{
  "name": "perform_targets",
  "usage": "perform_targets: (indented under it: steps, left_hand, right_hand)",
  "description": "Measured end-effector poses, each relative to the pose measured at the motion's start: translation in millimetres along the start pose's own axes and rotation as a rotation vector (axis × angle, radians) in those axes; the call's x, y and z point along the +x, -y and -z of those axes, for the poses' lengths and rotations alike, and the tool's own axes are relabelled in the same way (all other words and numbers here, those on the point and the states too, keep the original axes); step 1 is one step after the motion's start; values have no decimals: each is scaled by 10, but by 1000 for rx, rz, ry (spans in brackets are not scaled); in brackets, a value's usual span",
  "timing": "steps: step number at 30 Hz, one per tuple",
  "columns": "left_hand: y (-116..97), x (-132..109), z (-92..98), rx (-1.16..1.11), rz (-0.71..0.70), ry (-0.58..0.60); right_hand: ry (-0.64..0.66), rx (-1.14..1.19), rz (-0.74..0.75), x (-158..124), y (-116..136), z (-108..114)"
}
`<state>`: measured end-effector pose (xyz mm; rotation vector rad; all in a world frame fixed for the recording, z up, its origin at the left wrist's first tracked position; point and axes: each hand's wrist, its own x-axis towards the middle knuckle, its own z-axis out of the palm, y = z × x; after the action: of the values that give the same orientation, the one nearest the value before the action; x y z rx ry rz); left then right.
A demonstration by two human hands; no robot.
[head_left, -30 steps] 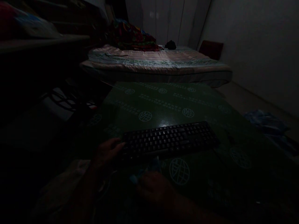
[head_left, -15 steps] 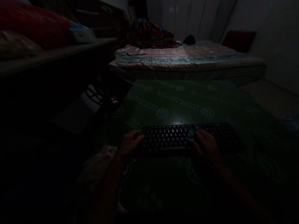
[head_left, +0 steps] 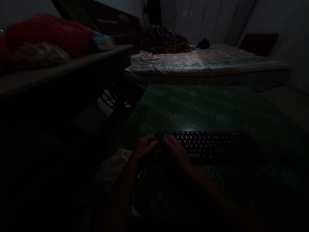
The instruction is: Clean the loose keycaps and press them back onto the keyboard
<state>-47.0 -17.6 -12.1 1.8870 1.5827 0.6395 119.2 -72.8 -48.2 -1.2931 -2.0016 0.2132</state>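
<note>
A long black keyboard (head_left: 210, 146) lies flat on a green table (head_left: 193, 108) printed with white globe marks. My left hand (head_left: 143, 147) is closed at the keyboard's left end, thumb and fingers on its edge. My right hand (head_left: 175, 149) is over the left-hand keys, fingers bent around a small teal wad that looks like cloth. Most of that wad is hidden by the fingers, and the dim light blurs its outline. Both hands are close together, a small gap between them.
Beside my left forearm is a pale crumpled cloth (head_left: 114, 166). A ledge (head_left: 94, 58) on the left bears a red bundle (head_left: 53, 35) and a pale plastic bag. Beyond the table stands a bed (head_left: 210, 62) with a colourful blanket (head_left: 166, 38).
My right hand has moved left along the keyboard with the teal wad, from right of the middle to the left end. My left hand stays at the left edge. The view has shifted slightly.
</note>
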Motion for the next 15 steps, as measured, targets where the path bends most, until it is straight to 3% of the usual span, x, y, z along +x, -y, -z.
perform_targets:
  steps: [5,9,15]
  left_hand:
    - [-26,-18,18,-39,-30,36]
    - [-34,-42,25,-63,-38,47]
    - [-20,-32,16,-40,-6,39]
  right_hand:
    - [125,-64,44,340,117,-128]
    - [206,-82,97,359,-7,-36]
    - [13,-139,-60,141,-204,106]
